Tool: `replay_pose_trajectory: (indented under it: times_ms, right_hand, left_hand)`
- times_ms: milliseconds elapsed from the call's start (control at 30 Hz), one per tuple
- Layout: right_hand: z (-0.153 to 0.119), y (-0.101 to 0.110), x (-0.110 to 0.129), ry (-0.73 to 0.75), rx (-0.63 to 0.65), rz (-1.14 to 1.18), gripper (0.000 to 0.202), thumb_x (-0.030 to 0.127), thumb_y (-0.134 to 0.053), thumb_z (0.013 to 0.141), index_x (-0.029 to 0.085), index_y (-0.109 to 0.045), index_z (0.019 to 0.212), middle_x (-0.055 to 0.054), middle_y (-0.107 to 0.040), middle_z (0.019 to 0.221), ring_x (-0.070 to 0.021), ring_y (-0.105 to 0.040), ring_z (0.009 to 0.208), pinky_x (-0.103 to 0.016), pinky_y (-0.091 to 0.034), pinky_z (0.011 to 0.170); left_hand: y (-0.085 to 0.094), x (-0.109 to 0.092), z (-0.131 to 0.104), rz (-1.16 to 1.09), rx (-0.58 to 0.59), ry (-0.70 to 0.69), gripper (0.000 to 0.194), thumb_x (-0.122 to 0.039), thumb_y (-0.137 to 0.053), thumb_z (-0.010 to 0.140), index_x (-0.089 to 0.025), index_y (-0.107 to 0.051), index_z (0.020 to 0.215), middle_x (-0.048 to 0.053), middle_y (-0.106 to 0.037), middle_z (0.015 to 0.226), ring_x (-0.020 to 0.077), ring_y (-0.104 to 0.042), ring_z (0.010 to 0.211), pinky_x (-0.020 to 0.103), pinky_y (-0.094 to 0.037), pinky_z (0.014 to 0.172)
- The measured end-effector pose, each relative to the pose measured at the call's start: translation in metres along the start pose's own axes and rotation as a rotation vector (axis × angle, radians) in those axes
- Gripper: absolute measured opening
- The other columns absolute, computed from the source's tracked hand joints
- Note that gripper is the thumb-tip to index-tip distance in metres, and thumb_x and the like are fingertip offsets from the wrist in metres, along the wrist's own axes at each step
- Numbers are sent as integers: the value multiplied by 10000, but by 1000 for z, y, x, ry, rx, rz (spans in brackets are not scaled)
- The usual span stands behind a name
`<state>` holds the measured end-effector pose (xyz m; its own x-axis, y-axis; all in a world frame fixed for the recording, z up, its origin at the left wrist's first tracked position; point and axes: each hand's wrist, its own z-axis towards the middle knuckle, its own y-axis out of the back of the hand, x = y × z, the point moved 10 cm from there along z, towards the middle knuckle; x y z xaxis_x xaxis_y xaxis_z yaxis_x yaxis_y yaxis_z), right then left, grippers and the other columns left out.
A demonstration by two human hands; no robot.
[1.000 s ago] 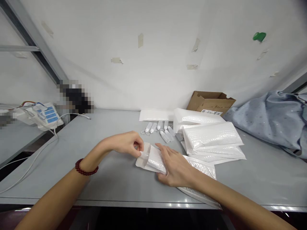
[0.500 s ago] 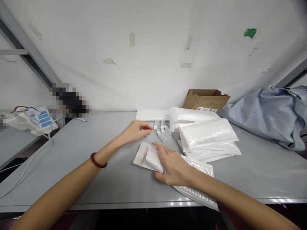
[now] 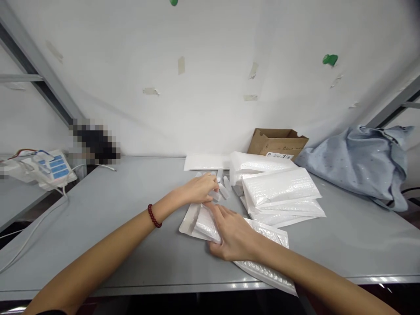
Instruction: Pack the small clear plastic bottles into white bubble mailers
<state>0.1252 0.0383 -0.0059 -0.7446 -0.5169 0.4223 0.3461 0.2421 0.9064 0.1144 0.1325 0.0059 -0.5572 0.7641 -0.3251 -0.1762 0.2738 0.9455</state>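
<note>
My right hand (image 3: 234, 234) is wrapped round a white bubble mailer (image 3: 207, 224), whose near end is folded over and whose flap points left. Just beyond it, my left hand (image 3: 204, 189) is closed, fingertips pinched down on a small translucent plastic piece (image 3: 215, 195). The fingers partly cover that piece. Several similar translucent pieces (image 3: 224, 190) lie in a loose cluster around the fingertips. Under my right wrist another bubble mailer (image 3: 267, 232) lies slanted, its lower corner past the table's front edge.
White bubble mailers (image 3: 278, 188) are stacked right of the hands. Behind them stands an open cardboard box (image 3: 278, 142). A flat white box (image 3: 206, 162) lies against the wall. A light blue bag (image 3: 354, 164) rests at right; a power strip (image 3: 57, 168) with cables is at left.
My left hand has moved right and down onto the small translucent pieces, and its fingers have closed. My right hand keeps its hold on the bubble mailer. The view has tilted slightly up.
</note>
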Motion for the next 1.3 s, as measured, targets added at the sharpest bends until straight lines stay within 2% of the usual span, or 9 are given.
replay_pose_trajectory:
  times_ms: [133,300,400,600,700,867,1067,1233,1300]
  right_hand:
    - [0,0,1,0,14,0,751,292,-566,682,67,-350,1365,-165,-583,1120,-313,-556,1039,-441,-473,871]
    - [-1,3,2,-10,20,21,760,272,-562,682,62,-346,1380,-165,-570,1170,-309,-557,1047,-439,-466,898]
    - [0,3,2,-18,28,31,776,274,-564,686,48,-329,1390,-180,-562,1187,-320,-550,1068,-446,-463,900]
    - [1,-1,-3,-45,42,54,776,296,-569,698,66,-314,1394,-178,-568,1167,-324,-547,1068,-466,-460,888]
    - [2,-2,-5,-56,44,65,769,302,-575,694,74,-325,1385,-179,-566,1167,-324,-544,1076,-468,-458,894]
    - [2,-1,-5,-56,37,80,779,284,-564,686,73,-311,1392,-181,-564,1192,-316,-547,1091,-454,-456,913]
    - [1,2,-6,-51,4,78,759,277,-559,682,82,-328,1378,-182,-570,1197,-319,-551,1096,-455,-463,903]
    - [1,3,-6,-45,-21,75,798,269,-556,687,55,-284,1406,-202,-542,1253,-323,-536,1139,-457,-449,941]
    - [0,3,-5,-37,-20,71,790,268,-557,691,53,-291,1403,-204,-543,1253,-323,-533,1143,-452,-449,942]
  left_hand:
    - [30,4,-14,-406,-147,25,153,-265,-580,825,-182,-659,927,54,-667,971,203,-567,903,292,-418,764]
    - [48,33,-44,-913,-279,142,323,-438,-536,894,-187,-617,1081,46,-671,936,152,-571,799,269,-422,699]
    - [50,48,-67,-978,-291,222,380,-451,-551,885,-202,-607,1167,16,-648,829,136,-558,752,261,-426,699]
    - [20,39,-97,-581,81,347,261,-416,-700,749,-170,-706,835,-12,-633,652,127,-511,648,226,-347,593]
    - [4,31,-95,-627,62,372,257,-373,-743,675,-151,-663,778,-15,-636,659,137,-533,667,218,-349,595]
    - [-26,12,-83,-836,66,297,190,-252,-604,721,-136,-723,814,14,-672,753,147,-557,688,221,-389,605]
    - [-19,10,-85,-762,-130,328,193,-218,-549,725,-141,-726,713,16,-629,701,143,-524,674,224,-382,598]
    - [-40,-14,-79,-1119,127,297,121,-196,-574,720,-133,-650,652,-41,-477,543,66,-337,474,199,-273,446]
    - [-42,-16,-79,-1216,211,307,102,-207,-597,720,-133,-660,689,-42,-484,538,62,-350,453,193,-278,423]
